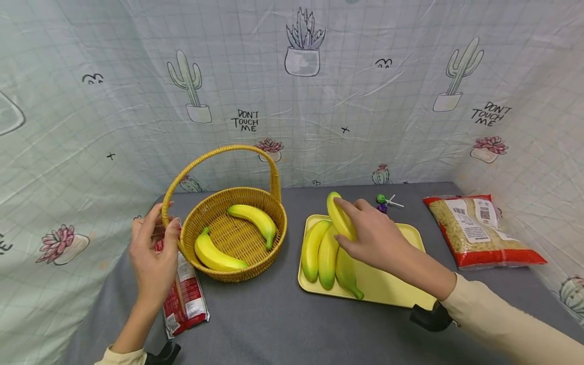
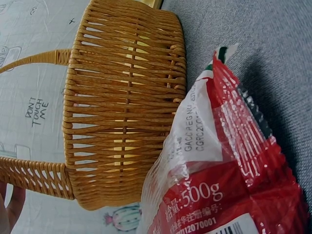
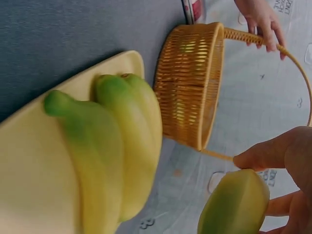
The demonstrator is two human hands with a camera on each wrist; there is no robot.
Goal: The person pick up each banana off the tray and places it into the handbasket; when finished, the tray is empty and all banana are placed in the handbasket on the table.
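Bananas [image 1: 327,251] are yellow fading to green at the tips, sitting on a pale yellow tray [image 1: 408,238]. The woven basket [image 1: 237,203] at 9 o'clock is golden tan. Bench [image 1: 283,319] is grey. Red and white packet [image 1: 184,294] at 8 o'clock, red-edged clear bag [image 1: 483,230] at 3. The backdrop [image 1: 365,76] is a pale grid with green cacti and pink flowers.

A grey cloth-covered table [image 1: 274,324] fills the lower half of the frame. Directly on it sit a wicker basket [image 1: 237,274] left of centre, a yellow tray [image 1: 401,291] at centre right, a red packet [image 1: 184,299] at lower left, a grain bag [image 1: 479,233] at right, and 2 lollipops [image 1: 383,202] behind the tray.
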